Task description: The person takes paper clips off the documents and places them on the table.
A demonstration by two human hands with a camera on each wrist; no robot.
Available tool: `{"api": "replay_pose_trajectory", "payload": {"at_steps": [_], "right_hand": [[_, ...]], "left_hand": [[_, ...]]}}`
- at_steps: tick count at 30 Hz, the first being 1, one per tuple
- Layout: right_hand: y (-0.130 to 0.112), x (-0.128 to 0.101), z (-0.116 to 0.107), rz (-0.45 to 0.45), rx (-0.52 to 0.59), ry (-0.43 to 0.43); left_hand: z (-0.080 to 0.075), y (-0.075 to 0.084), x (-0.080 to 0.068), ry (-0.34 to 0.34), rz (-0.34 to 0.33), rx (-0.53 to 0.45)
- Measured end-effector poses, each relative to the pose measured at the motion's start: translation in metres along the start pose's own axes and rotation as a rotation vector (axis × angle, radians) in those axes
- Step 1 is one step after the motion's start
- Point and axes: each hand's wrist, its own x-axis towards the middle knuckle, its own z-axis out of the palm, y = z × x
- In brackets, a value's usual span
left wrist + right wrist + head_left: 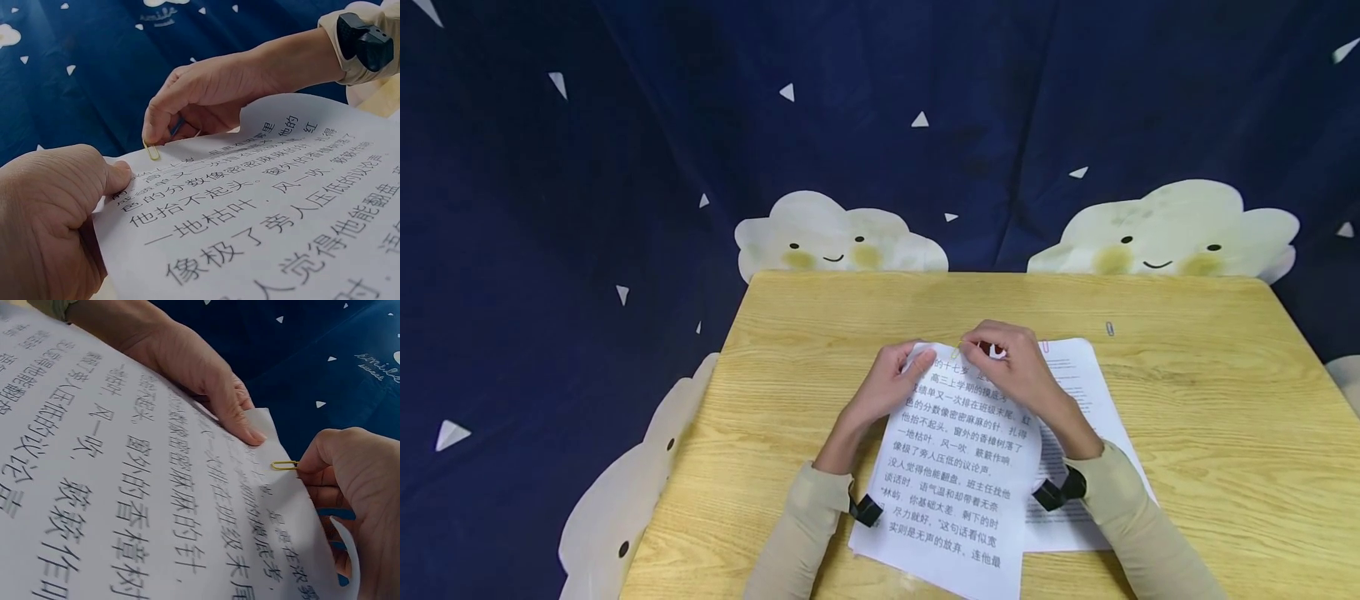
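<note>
Sheets of paper (pixel 955 483) with large printed Chinese text are held up over the table. My left hand (pixel 895 379) grips their top left corner, thumb (pixel 117 178) on the printed face and fingers behind. A yellow paper clip (pixel 285 465) sits over the top edge, to the right of that thumb. My right hand (pixel 1011 367) pinches the clip's outer end between thumb and fingers, as the right wrist view shows. How many sheets the clip spans cannot be made out.
Another printed stack (pixel 1075 392) lies on the wooden table (pixel 1225 417) at the right, partly covered, with a pink paper clip (pixel 1046 346) at its top. Beyond it lies a blue paper clip (pixel 1109 329). A dark blue curtain (pixel 850 125) hangs behind the table.
</note>
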Motion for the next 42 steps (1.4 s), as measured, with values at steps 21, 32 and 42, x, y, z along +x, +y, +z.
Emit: {"api": "replay_pose_trajectory", "payload": {"at_steps": [21, 32, 42], "right_hand": [[0.0028, 0.0001, -0.0019, 0.013, 0.013, -0.076], [-0.0021, 0.0012, -0.0042, 0.032, 0.017, -0.079], [0.0023, 0.0014, -0.0055, 0.032, 0.001, -0.075]], "left_hand": [[-0.0021, -0.0031, -0.0002, 0.013, 0.013, 0.009], [-0.0019, -0.0020, 0.0022, 0.005, 0.011, 0.005], [-0.0056, -0.0017, -0.0004, 0.033, -0.003, 0.015]]}}
